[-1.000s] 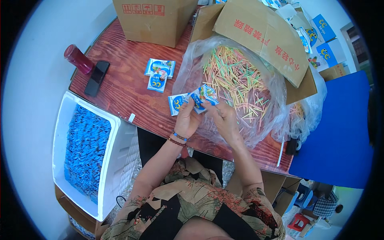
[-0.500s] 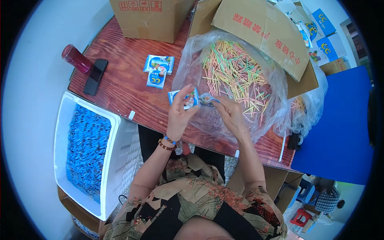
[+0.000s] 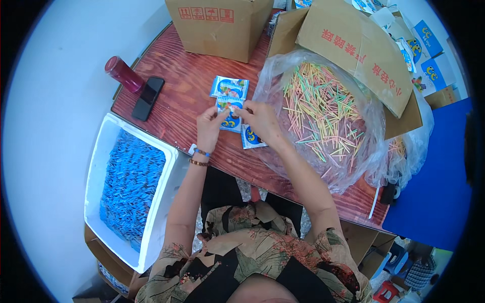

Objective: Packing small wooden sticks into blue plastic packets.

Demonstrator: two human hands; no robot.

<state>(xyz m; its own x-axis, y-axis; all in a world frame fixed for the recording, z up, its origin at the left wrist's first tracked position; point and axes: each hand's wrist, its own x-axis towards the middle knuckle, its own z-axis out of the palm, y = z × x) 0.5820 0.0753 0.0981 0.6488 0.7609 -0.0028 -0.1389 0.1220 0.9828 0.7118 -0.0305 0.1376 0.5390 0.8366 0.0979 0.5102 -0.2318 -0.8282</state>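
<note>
The left hand (image 3: 207,126) and right hand (image 3: 261,120) appear to pinch a blue-and-white packet (image 3: 231,122), back from the desk's (image 3: 174,81) front edge; an uneven tug might tear it, or the right wrist could nudge the neighbouring packet (image 3: 251,138).

From my distant place, I see small flat packets in blue and white, with toothed ends. The middle packet (image 3: 231,123) stands lengthwise, partly hidden; the upper packet (image 3: 238,84) lies crosswise above it, the lower packet (image 3: 247,142) at its lower right.
</note>
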